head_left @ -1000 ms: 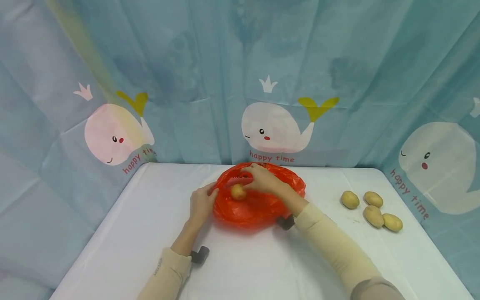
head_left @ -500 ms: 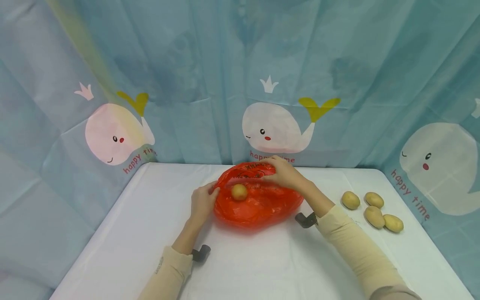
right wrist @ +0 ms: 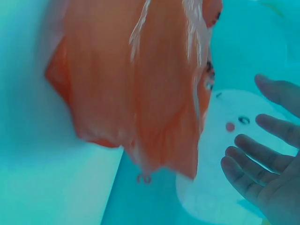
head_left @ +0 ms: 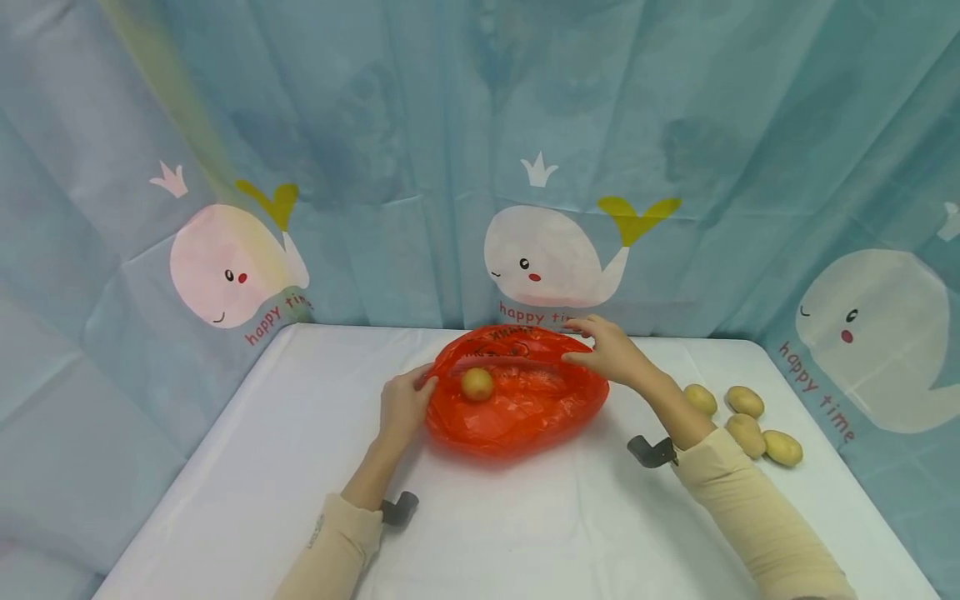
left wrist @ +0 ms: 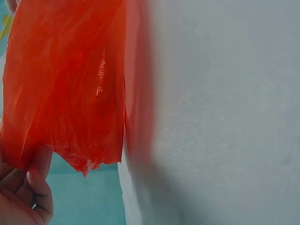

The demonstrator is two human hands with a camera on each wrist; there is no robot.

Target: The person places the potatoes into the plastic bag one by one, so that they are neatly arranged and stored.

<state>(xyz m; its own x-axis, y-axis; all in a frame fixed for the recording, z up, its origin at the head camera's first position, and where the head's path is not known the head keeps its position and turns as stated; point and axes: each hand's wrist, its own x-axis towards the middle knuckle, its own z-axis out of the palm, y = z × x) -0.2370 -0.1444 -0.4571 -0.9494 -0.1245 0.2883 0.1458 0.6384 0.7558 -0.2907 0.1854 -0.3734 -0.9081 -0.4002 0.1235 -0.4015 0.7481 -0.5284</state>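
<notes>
A thin red plastic bag (head_left: 517,412) with dark printing stands on the table, its mouth spread wide. Inside it, toward the left, shows one round potato (head_left: 477,384). My left hand (head_left: 402,407) grips the bag's left rim; in the left wrist view the fingers and thumb of that hand (left wrist: 28,190) pinch the plastic edge. Past the bag's right rim, my right hand (head_left: 613,354) has its fingers spread. In the right wrist view the right hand (right wrist: 267,168) holds nothing and is apart from the bag (right wrist: 136,93).
Several potatoes (head_left: 783,448) lie in a loose group on the right of the white table (head_left: 517,533), partly behind the right forearm. A blue curtain (head_left: 390,250) with whale prints hangs along the back and sides.
My right hand has let go of the potato in the bag and moved right, out over the right rim. My left hand has kept its hold on the left rim.
</notes>
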